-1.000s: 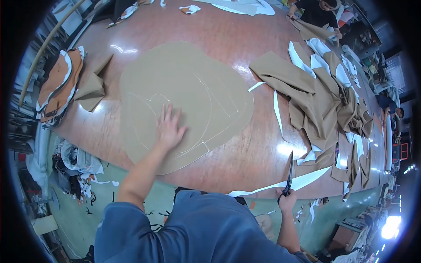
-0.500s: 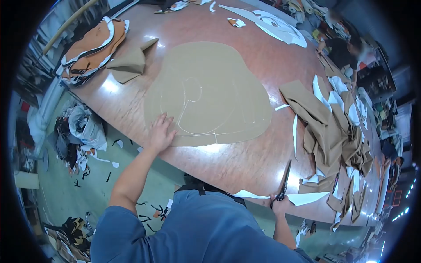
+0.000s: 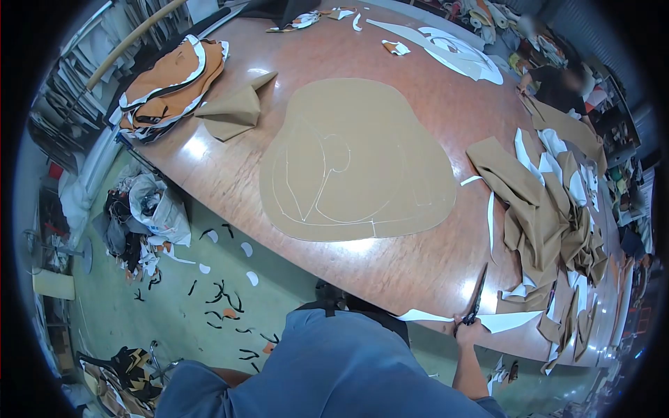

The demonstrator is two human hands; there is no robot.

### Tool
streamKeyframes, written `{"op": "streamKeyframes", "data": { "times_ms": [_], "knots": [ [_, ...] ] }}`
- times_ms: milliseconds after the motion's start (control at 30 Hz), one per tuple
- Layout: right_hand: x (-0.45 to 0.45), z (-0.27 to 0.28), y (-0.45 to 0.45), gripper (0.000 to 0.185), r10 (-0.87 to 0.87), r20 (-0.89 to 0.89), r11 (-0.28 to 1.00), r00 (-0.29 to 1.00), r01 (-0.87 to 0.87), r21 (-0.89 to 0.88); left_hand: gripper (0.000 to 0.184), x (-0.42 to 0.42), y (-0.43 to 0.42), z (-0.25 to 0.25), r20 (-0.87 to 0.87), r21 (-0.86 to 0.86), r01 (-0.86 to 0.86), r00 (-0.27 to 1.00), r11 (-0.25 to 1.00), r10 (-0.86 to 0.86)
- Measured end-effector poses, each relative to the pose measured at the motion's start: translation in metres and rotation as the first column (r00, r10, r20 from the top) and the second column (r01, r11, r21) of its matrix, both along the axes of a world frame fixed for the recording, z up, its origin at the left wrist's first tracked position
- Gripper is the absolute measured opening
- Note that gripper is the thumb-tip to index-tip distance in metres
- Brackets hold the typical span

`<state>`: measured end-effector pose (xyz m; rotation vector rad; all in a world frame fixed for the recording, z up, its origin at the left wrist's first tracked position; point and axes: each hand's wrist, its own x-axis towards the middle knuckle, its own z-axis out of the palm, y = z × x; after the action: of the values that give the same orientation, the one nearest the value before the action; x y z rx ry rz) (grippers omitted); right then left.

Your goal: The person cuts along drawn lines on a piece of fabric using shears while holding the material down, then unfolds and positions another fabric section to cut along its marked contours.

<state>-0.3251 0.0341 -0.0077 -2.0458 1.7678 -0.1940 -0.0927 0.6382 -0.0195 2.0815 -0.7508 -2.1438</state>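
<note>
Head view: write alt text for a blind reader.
The person's right hand holds black scissors at the near edge of a reddish-brown table, where a tan sheet with drawn pale lines lies flat. Crumpled tan material lies right of it.

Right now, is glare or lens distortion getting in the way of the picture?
Head view: white glare on the table meets the near edge of the tan piece and sits beside the scissors; pale lines on the piece show, fainter toward its right; same head view: fisheye bending bows the near table edge, corners black.
</note>
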Motion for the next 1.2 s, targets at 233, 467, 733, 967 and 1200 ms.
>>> {"op": "streamKeyframes", "data": {
  "times_ms": [233,467,733,967,1200],
  "knots": [
    [-0.005,-0.008,-0.002,0.059,0.018,-0.046,0.999,0.999,-0.020,-0.045,0.056,0.056,-0.030,0.037,-0.016,-0.018,0.074,0.997,0.997,-0.074],
    [0.010,0.016,0.008,0.061,0.023,-0.107,0.998,0.994,-0.029,-0.058,0.052,0.202,-0.102,0.168,0.101,-0.709,-0.291,0.860,0.643,0.501],
    [-0.004,0.000,-0.002,0.067,0.032,-0.135,0.998,0.990,-0.039,-0.047,0.081,0.166,-0.203,0.373,-0.493,-0.798,-0.507,0.860,-0.325,-0.132],
    [-0.013,-0.017,-0.008,0.072,0.057,-0.103,0.994,0.993,-0.066,-0.091,0.076,0.137,-0.226,0.372,-0.602,-0.680,-0.687,0.723,-0.258,-0.337],
    [-0.010,-0.012,-0.012,0.073,0.025,-0.122,0.999,0.992,-0.022,0.027,0.071,0.114,-0.236,0.362,-0.660,-0.612,-0.762,0.640,-0.211,-0.394]
  ]
}}
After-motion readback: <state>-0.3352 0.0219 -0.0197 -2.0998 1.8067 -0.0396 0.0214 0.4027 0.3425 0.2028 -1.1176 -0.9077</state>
